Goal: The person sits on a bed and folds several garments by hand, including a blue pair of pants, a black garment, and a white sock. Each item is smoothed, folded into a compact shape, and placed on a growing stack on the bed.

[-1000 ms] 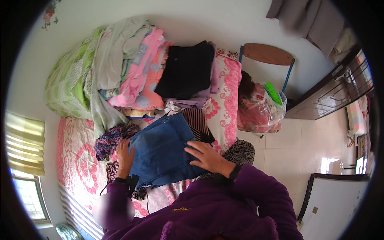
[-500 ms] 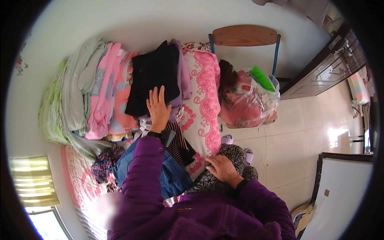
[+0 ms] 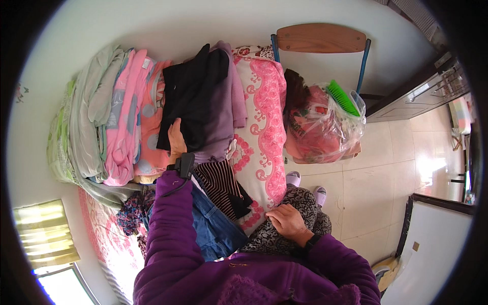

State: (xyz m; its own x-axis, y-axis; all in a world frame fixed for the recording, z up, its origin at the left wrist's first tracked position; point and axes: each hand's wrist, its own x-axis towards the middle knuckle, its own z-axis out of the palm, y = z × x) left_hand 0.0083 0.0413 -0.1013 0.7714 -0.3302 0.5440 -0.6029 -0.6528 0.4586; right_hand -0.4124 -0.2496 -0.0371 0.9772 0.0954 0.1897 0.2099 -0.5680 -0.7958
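My left hand is turned on its edge at the lower left part of a black garment, its fingers closed on the cloth and partly hidden. The garment lies creased over folded mauve clothing. A dark band and a small black device sit at my left wrist. Resting on my patterned trousers, my right hand is open, with loosely stretched fingers and nothing held. Below the pile lie blue jeans and a black garment with stripes.
Folded pink cloth, orange cloth and grey-green bedding are stacked left on a pink-patterned bed sheet. A chair to the right bears a filled clear bag and a green brush. Beyond it stands a dark door.
My left hand has moved left and turned from flat to edge-on. The black garment's lower right part has shifted left, baring more mauve cloth. My right hand stays on my leg.
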